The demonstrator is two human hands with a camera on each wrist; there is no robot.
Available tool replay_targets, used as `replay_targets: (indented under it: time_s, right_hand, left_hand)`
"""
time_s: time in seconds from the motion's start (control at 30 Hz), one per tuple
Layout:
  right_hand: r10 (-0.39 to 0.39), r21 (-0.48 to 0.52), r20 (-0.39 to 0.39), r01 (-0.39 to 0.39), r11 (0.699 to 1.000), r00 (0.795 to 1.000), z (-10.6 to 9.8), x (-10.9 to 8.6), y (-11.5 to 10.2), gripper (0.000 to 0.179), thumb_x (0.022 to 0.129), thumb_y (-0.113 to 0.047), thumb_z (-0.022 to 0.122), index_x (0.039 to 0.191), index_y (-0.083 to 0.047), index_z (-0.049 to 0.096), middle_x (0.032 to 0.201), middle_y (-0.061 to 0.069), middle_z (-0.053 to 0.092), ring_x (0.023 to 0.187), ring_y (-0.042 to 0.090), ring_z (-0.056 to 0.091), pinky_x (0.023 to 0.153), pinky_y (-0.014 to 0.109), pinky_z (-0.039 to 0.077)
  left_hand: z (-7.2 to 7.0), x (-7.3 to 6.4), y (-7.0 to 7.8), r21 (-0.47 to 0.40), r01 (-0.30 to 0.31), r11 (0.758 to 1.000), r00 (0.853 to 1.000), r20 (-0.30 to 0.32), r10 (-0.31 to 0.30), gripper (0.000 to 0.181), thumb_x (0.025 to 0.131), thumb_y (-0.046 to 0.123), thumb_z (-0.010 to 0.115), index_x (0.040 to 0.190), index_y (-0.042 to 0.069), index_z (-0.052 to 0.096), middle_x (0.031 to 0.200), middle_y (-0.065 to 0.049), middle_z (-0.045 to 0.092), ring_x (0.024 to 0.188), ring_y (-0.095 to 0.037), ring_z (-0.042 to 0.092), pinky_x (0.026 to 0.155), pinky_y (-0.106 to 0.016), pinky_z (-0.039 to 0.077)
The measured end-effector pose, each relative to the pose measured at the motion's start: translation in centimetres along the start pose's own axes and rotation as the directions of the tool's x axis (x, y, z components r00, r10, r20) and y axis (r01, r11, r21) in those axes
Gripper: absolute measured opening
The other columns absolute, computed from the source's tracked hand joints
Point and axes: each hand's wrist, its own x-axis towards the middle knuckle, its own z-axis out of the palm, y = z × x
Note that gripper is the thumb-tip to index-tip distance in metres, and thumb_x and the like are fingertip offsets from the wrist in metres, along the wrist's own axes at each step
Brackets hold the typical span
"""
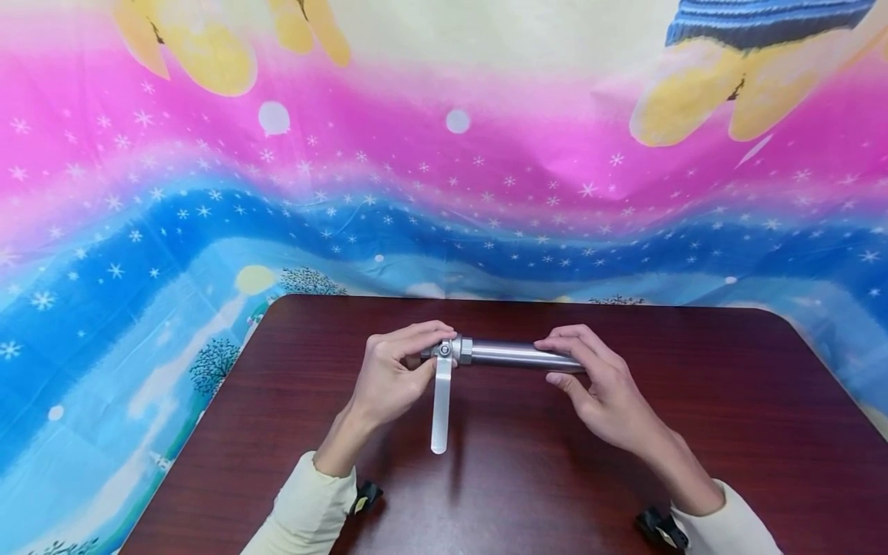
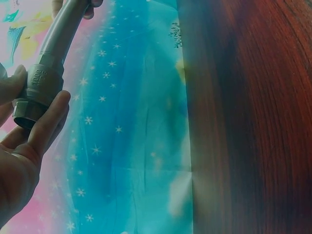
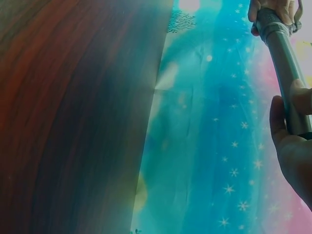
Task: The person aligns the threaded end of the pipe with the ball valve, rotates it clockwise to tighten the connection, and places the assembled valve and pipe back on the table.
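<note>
Above the table, both hands hold up a metal ball valve (image 1: 455, 348) joined to a smooth steel pipe (image 1: 513, 354). The valve's long flat lever handle (image 1: 440, 408) points down toward the person. My left hand (image 1: 398, 374) grips the valve body between fingers and thumb; in the left wrist view its open threaded end (image 2: 27, 112) faces the palm. Around the far right end of the pipe curls my right hand (image 1: 607, 389), thumb below and fingers above. In the right wrist view, the pipe (image 3: 285, 68) runs up to the valve.
A dark reddish-brown wooden table (image 1: 541, 478) with rounded corners lies under the hands. Behind it hangs a printed cloth (image 1: 416, 169) in pink and blue with snowflakes. Black straps with small devices (image 1: 366, 497) sit at both wrists, by pale sleeves (image 1: 305, 505).
</note>
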Motion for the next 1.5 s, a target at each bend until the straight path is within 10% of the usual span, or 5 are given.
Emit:
replay_targets:
  time_s: [0.73,0.97,1.2,1.5]
  right_hand:
    - [0.101,0.081,0.065,-0.106,0.991,0.993,0.16,-0.14,-0.12,0.052,0.097,0.008,0.071,0.141,-0.018,0.066,0.13,-0.002,0.066,0.091,0.007,0.067,0.077,0.016,0.054]
    - [0.064,0.05,0.037,-0.066,0.997,0.997,0.42,-0.16,-0.27,0.059,0.086,0.014,0.078,0.137,-0.013,0.067,0.139,0.009,0.057,0.129,0.009,0.05,0.103,0.009,0.04]
    - [0.011,0.011,-0.013,-0.011,1.0,1.0,0.51,-0.2,-0.19,0.052,0.084,0.017,0.079,0.127,-0.011,0.073,0.129,0.008,0.058,0.118,0.012,0.052,0.083,0.013,0.042]
    - [0.007,0.022,-0.017,-0.007,1.0,1.0,0.47,0.0,-0.19,0.053,0.083,0.015,0.081,0.128,-0.012,0.074,0.126,0.005,0.063,0.116,0.01,0.057,0.09,0.012,0.045]
  left_hand:
    - [-0.09,0.17,-0.12,0.004,-0.032,0.999,0.999,-0.002,0.032,0.043,0.077,-0.02,0.066,0.11,0.001,0.084,0.111,-0.014,0.08,0.059,-0.008,0.053,0.046,-0.014,0.036]
    - [0.0,-0.01,-0.14,-0.031,0.009,0.999,1.0,-0.011,-0.009,0.045,0.077,-0.023,0.067,0.112,0.001,0.083,0.112,-0.015,0.08,0.083,-0.012,0.069,0.052,-0.014,0.046]
    - [0.09,-0.01,0.04,-0.07,0.032,0.997,0.999,-0.02,-0.034,0.046,0.077,-0.024,0.068,0.113,-0.001,0.082,0.114,-0.018,0.08,0.099,-0.022,0.075,0.061,-0.016,0.056]
    - [0.02,0.03,0.03,-0.047,0.012,0.999,1.0,-0.022,-0.013,0.042,0.078,-0.022,0.071,0.113,-0.002,0.082,0.113,-0.018,0.081,0.104,-0.029,0.077,0.068,-0.016,0.059]
